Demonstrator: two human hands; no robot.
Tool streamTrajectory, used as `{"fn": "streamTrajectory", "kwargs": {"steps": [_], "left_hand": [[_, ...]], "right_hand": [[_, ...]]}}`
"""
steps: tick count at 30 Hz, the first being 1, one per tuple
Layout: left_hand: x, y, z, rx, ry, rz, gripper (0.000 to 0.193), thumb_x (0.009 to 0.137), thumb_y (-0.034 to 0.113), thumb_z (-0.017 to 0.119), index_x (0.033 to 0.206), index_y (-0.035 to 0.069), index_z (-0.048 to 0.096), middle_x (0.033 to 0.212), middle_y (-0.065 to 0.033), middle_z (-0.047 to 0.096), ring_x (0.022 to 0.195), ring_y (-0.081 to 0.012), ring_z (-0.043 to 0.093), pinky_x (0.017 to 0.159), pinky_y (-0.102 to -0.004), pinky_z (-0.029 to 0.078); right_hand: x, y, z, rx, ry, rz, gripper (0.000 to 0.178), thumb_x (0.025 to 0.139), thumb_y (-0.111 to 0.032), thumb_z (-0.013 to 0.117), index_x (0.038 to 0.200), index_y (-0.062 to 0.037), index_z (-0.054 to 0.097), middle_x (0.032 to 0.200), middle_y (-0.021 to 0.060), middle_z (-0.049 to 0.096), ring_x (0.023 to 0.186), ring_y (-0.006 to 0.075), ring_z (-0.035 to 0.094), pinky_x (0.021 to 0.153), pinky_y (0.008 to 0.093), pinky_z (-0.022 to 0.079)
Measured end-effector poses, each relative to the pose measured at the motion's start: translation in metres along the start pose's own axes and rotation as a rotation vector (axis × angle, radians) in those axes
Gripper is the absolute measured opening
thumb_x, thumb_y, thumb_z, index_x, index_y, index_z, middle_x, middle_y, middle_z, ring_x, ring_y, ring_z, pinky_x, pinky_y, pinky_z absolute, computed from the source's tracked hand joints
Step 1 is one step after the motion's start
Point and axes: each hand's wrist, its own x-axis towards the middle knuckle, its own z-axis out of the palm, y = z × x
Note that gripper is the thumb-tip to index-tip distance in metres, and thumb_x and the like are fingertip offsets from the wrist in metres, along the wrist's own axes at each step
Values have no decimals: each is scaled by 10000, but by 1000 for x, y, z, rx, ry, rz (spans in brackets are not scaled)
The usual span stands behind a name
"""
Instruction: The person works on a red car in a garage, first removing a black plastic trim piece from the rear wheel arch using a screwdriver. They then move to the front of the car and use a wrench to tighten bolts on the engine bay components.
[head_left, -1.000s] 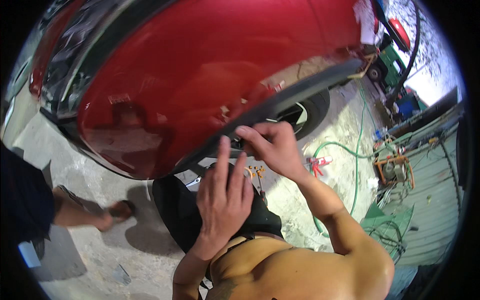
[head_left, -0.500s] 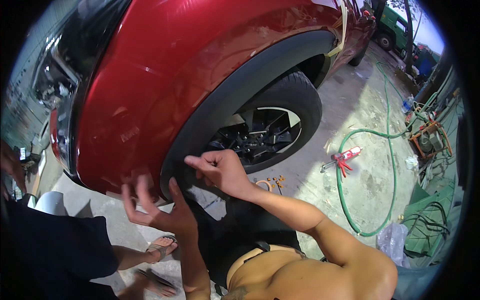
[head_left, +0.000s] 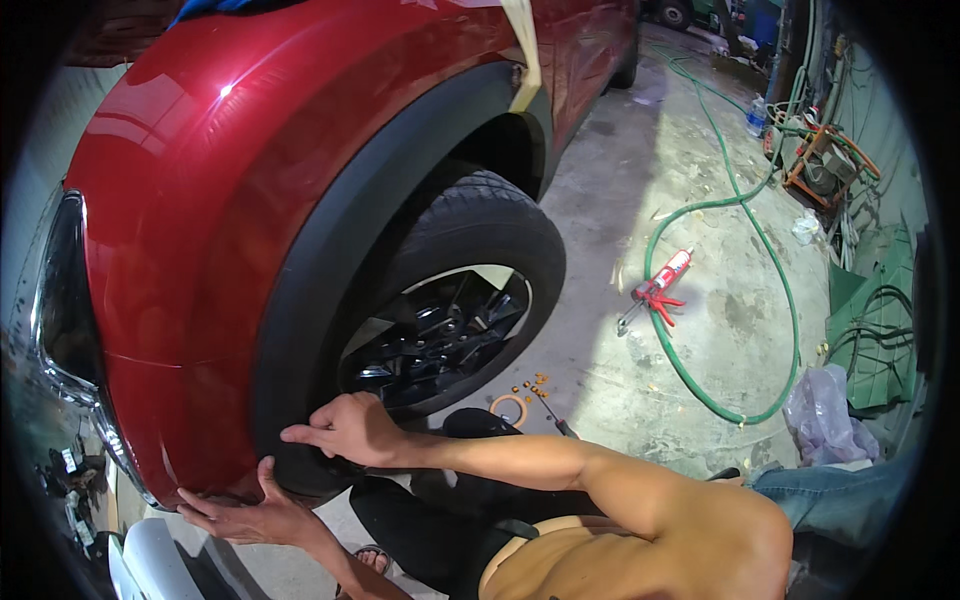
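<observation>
A red car body [head_left: 180, 400] with a black wheel arch trim [head_left: 285, 330] fills the left and middle of the head view. At the trim's lower front end my right hand [head_left: 355, 432] is closed, its thumb across the outer face and its curled fingers at the inner edge. Just left of it, my left hand [head_left: 245, 515] lies against the bumper's lower corner. Its fingers are spread and its thumb points up towards the trim. Behind my right hand is the wheel, with a black tyre [head_left: 500, 215] and a black and silver rim [head_left: 440, 335].
On the concrete lie a roll of tape [head_left: 508, 410], several small orange-brown clips [head_left: 532, 386], a screwdriver [head_left: 558, 418], a red caulking gun [head_left: 660, 288] and a looped green hose [head_left: 690, 375]. A plastic bag [head_left: 825, 410] rests at right. A sandalled foot [head_left: 372, 560] shows below my left forearm.
My view has swung left and along the car. Both hands have come down to the trim and bumper corner, the right one closing on the trim. The person at left has mostly left the view.
</observation>
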Motion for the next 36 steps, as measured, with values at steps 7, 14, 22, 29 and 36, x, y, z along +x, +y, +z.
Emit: {"fn": "streamTrajectory", "kwargs": {"steps": [7, 14, 22, 29, 36], "left_hand": [[-41, -29, -16, -109, 93, -19, 662, 902, 367, 684, 1393, 6, 425, 1349, -200, 493, 1271, -385, 464, 1024, -510, 412], [-210, -92, -47, -62, -944, -172, 606, 952, 430, 564, 1338, -21, 444, 1256, -209, 549, 1170, -352, 506, 987, -438, 419], [-166, -93, -92, -201, -1433, -759, 845, 895, 509, 616, 1447, -49, 302, 1459, -282, 371, 1359, -417, 364, 1153, -439, 256], [-92, -84, -112, -103, -1745, -984, 993, 820, 698, 565, 1413, -64, 333, 1363, -338, 469, 1301, -441, 453, 1075, -456, 362], [-45, -85, -155, -6, -1929, -1112, 1074, 807, 739, 542, 1391, -132, 309, 1298, -394, 495, 1262, -464, 489, 1047, -461, 392]], "right_hand": [[-14, -32, -40, 54, 240, -245, 455, 900, -263, 690, 543, -41, 513, 495, 109, 498, 496, 325, 521, 518, 388, 407], [66, -97, -91, -111, 529, -1108, 215, 750, -140, 764, 808, -27, 590, 825, 156, 568, 776, 303, 584, 622, 398, 449], [149, -150, -120, -1030, 509, -927, 736, 907, -628, 434, 1330, -37, 553, 1388, 198, 465, 1327, 364, 405, 1099, 521, 247], [105, -149, -136, -1080, 422, -694, 708, 990, -585, 312, 1467, -67, 387, 1518, 218, 297, 1407, 428, 286, 1143, 616, 155], [118, -180, -123, -1190, 104, -445, 763, 963, -508, 475, 1524, -58, 220, 1574, 191, 153, 1445, 449, 175, 1131, 672, 152]]}}
